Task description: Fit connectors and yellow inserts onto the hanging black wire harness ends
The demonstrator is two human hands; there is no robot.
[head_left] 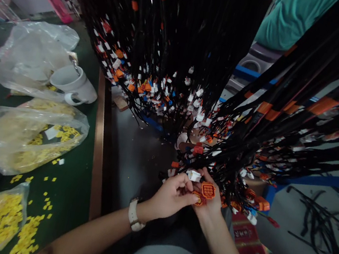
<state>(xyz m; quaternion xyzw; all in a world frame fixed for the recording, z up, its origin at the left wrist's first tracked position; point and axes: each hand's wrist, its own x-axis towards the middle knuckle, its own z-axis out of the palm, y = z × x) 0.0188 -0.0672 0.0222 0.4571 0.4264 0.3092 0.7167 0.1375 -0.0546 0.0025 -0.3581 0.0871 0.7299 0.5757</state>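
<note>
My left hand (172, 197), with a pale watch on its wrist, meets my right hand low in the middle of the view. Its thumb presses on a round orange connector (199, 199), fingers curled. A second orange connector (208, 191), its face divided into a grid of cavities, lies in my right hand (210, 209), which is cupped around both pieces. Just above the left fingers is a white connector (194, 175); whether they touch it I cannot tell. Black cable bundles (244, 144) hang right behind my hands, ending in many small coloured plugs.
On the green table (76, 198) at left lie clear bags (53, 142) of yellow parts, loose yellow pieces (26, 233) and a white mug (76, 83). Blue rack bars (326, 179) cross at right. Cut black tubes (311, 229) lie on the floor. Someone's green clothing (287, 21) shows behind.
</note>
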